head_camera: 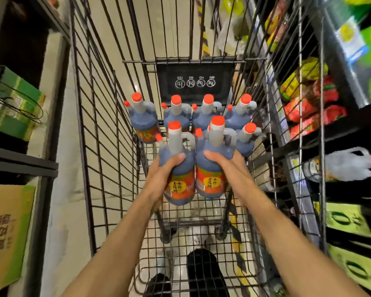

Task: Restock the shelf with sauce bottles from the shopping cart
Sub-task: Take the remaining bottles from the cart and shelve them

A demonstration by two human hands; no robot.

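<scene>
Setting: store aisle, shelves [338,133] on both sides.
Cart [99,133]: wire basket; five sauce bottles [204,116] upright at far end.
Left hand [163,174]: fingers curled round left bottle [178,168].
Right hand [225,166]: wrapped round right bottle [212,166], touching the left one, both above basket floor.

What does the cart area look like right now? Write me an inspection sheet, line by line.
Surface: wire shopping cart, its mesh floor showing under the bottles.
Job's things: five red-capped sauce bottles standing at the cart's far end; two more lifted, the left-hand bottle and the right-hand bottle.
Clutter: nothing seen inside the cart.
Grips: left hand wrapped round the left-hand bottle; right hand wrapped round the right-hand bottle.
Cables: nothing seen.
Surroundings: shelf of packaged goods on the right; green carton and cardboard box on racks on the left; black shoes below the cart.
</scene>
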